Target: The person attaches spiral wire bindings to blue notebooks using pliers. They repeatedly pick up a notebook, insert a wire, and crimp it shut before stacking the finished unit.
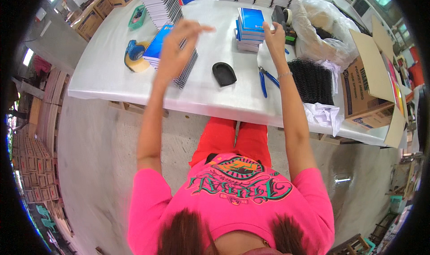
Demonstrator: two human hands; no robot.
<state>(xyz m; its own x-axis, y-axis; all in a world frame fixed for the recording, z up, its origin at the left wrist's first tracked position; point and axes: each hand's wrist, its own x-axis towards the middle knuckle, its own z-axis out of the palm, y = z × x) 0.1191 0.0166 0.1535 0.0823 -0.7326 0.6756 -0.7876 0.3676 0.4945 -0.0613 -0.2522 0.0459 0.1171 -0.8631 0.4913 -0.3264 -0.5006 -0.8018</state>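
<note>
My left hand [180, 42] is in the air over a stack of blue-covered spiral notebooks [156, 44], fingers stretched toward the right and slightly blurred; it appears to hold nothing. At the right edge of a second, smaller stack of blue-covered notebooks [251, 20] is my right hand [275, 34], its thumb and fingers apart. Whether it touches the top cover I cannot tell. Blue-handled pliers [265, 81] lie on the table below that hand. A black rounded pad [223, 74] sits between the two stacks, nearer the front edge.
Tape rolls [135, 58] lie left of the near stack. Behind rise a tall notebook stack [159, 6] and a green basket [137, 17]. Rightward are black spiral coils [312, 81], a clear plastic bag [324, 31] and an open cardboard box [365, 94], all on the white table [101, 82].
</note>
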